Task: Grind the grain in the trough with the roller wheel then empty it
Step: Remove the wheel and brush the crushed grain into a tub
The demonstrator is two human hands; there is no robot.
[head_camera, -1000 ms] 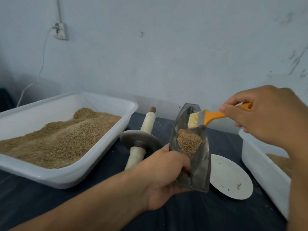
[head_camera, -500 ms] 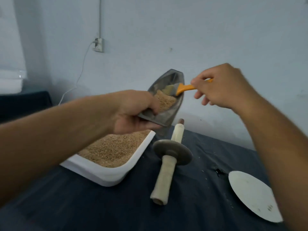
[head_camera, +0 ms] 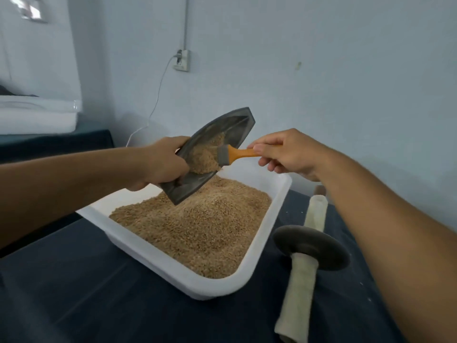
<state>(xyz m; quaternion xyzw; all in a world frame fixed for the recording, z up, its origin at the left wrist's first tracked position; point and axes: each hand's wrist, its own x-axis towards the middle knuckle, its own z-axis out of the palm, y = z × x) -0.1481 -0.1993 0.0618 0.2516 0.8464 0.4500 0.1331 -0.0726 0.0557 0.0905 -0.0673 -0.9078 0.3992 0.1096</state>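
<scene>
Fingers of our left hand clutch the tilted trough over the grain tub; our right hand pinches the brush.

The light was soft, even and rather dim, with a cool bluish cast over the wall. A brighter patch sat in the upper left of the frame, washed out and blurred. Shadows were faint: a pale one lay on the wall in the lower right, and the dark bench held little detail. No hard glare showed. The wide lens bent the forearms near the left and right edges, and the whole frame looked slightly soft.
</scene>
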